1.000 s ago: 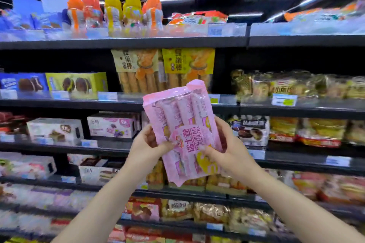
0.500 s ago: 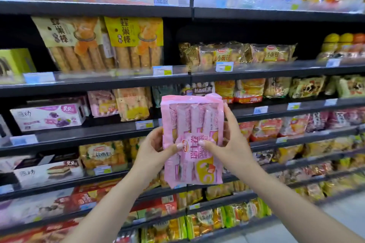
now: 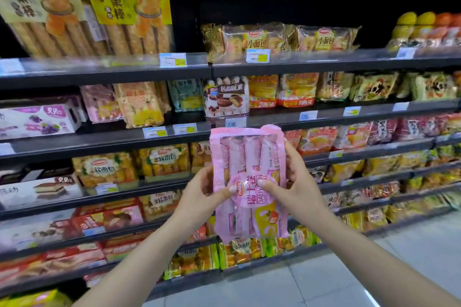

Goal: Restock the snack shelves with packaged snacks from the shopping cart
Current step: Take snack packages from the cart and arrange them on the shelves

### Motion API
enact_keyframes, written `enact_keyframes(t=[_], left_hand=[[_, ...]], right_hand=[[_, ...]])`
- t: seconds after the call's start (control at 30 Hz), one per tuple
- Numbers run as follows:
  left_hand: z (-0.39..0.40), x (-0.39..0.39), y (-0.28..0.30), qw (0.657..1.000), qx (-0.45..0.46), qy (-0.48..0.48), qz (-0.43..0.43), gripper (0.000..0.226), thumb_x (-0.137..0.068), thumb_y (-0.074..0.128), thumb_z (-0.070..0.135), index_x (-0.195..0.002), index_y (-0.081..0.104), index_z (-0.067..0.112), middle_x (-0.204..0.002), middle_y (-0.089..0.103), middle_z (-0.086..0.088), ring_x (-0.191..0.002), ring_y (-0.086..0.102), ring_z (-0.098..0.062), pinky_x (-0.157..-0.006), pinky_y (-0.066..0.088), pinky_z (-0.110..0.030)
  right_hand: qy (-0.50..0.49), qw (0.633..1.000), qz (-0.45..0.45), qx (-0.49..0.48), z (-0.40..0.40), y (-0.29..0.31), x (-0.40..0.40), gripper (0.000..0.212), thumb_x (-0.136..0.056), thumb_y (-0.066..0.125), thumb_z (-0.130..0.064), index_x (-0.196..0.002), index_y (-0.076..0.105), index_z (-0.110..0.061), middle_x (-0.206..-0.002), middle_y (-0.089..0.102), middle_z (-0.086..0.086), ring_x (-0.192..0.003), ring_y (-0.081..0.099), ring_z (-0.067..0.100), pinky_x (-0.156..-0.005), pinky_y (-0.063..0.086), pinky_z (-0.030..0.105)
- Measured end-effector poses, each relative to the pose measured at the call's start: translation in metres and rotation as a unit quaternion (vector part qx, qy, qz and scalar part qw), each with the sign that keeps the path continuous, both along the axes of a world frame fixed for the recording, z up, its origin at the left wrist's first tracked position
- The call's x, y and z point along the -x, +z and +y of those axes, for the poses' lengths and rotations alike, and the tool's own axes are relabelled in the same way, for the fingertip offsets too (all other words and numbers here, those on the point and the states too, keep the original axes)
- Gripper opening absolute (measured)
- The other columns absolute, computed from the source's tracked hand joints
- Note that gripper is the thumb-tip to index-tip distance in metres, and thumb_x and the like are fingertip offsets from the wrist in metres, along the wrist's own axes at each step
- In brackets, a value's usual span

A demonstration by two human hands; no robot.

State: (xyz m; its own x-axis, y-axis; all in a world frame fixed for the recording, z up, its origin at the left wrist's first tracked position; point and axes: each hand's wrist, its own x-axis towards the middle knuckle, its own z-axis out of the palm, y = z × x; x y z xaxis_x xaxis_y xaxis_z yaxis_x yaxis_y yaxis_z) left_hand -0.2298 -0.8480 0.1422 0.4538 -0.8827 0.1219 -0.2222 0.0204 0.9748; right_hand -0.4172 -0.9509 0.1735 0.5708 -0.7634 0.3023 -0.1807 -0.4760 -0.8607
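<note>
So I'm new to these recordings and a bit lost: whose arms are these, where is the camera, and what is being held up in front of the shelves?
There is no machine here. A person wears a camera on the head, so you look forward and down along their bare arms. The left hand and right hand hold a pink snack pack upright between them, thumbs on its front label. It is in the air, not on a shelf. Behind it stand store shelves full of packaged snacks, such as small bread bags higher up and a similar pink pack to the left. The shopping cart is not in view.

Pink pack (image 3: 249, 182): "DALIYUAN"; white box (image 3: 37, 119): "9.9".
</note>
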Motion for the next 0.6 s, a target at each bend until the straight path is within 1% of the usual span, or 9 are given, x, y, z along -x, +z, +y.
enact_keyframes(t=[0.07, 0.17, 0.3, 0.37, 0.47, 0.53, 0.6], left_hand=[[-0.009, 0.017, -0.005, 1.000, -0.005, 0.006, 0.007, 0.063, -0.069, 0.078, 0.043, -0.125, 0.055, 0.027, -0.113, 0.069, 0.013, -0.103, 0.065, -0.003, -0.089, 0.055, -0.033], [-0.025, 0.039, -0.015, 0.999, -0.013, 0.024, 0.018, 0.058, -0.073, 0.079, 0.037, -0.125, 0.055, 0.026, -0.111, 0.070, 0.013, -0.101, 0.066, -0.003, -0.083, 0.056, -0.028], [-0.043, 0.061, -0.025, 0.997, -0.016, 0.063, 0.034, 0.049, -0.077, 0.079, 0.030, -0.121, 0.057, 0.031, -0.111, 0.069, 0.013, -0.103, 0.066, -0.005, -0.081, 0.057, -0.028], [-0.046, 0.066, -0.026, 0.995, -0.014, 0.084, 0.044, 0.045, -0.079, 0.077, 0.027, -0.119, 0.057, 0.033, -0.111, 0.069, 0.013, -0.103, 0.066, -0.006, -0.082, 0.058, -0.031], [-0.042, 0.064, -0.023, 0.992, -0.005, 0.121, 0.039, 0.043, -0.081, 0.077, 0.023, -0.119, 0.058, 0.032, -0.111, 0.070, 0.011, -0.104, 0.066, -0.007, -0.088, 0.057, -0.038], [-0.034, 0.057, -0.018, 0.988, 0.005, 0.153, 0.032, 0.042, -0.081, 0.077, 0.022, -0.117, 0.058, 0.034, -0.111, 0.070, 0.012, -0.103, 0.066, -0.006, -0.089, 0.055, -0.037], [-0.020, 0.046, -0.014, 0.982, 0.008, 0.186, 0.027, 0.044, -0.080, 0.077, 0.024, -0.117, 0.057, 0.034, -0.110, 0.070, 0.014, -0.103, 0.065, -0.003, -0.090, 0.055, -0.033]], right_hand=[[0.005, 1.000, 0.012, -0.004, -0.012, -0.004, 0.014, 0.085, -0.080, 0.075, -0.029, -0.141, 0.021, -0.053, -0.131, 0.049, -0.028, -0.115, 0.053, -0.009, -0.097, 0.050, 0.038], [0.013, 0.999, 0.032, -0.010, -0.033, -0.012, 0.034, 0.087, -0.079, 0.076, -0.034, -0.144, 0.019, -0.050, -0.136, 0.048, -0.025, -0.117, 0.051, -0.007, -0.098, 0.050, 0.040], [0.044, 0.998, 0.050, -0.011, -0.060, -0.014, 0.048, 0.085, -0.078, 0.075, -0.034, -0.142, 0.021, -0.049, -0.129, 0.052, -0.024, -0.114, 0.053, -0.008, -0.096, 0.052, 0.038], [0.066, 0.996, 0.054, -0.006, -0.072, -0.012, 0.045, 0.090, -0.078, 0.075, -0.036, -0.145, 0.017, -0.048, -0.133, 0.050, -0.023, -0.116, 0.052, -0.007, -0.098, 0.050, 0.038], [0.097, 0.993, 0.061, 0.004, -0.080, -0.007, 0.031, 0.096, -0.074, 0.077, -0.042, -0.144, 0.013, -0.053, -0.142, 0.042, -0.022, -0.127, 0.046, 0.001, -0.103, 0.046, 0.043], [0.118, 0.991, 0.058, 0.016, -0.080, -0.004, 0.016, 0.097, -0.073, 0.078, -0.044, -0.144, 0.013, -0.052, -0.144, 0.038, -0.023, -0.131, 0.041, 0.003, -0.105, 0.043, 0.045], [0.134, 0.989, 0.054, 0.040, -0.076, -0.002, -0.003, 0.098, -0.073, 0.078, -0.044, -0.147, 0.013, -0.047, -0.149, 0.032, -0.022, -0.136, 0.034, 0.002, -0.109, 0.038, 0.044]])
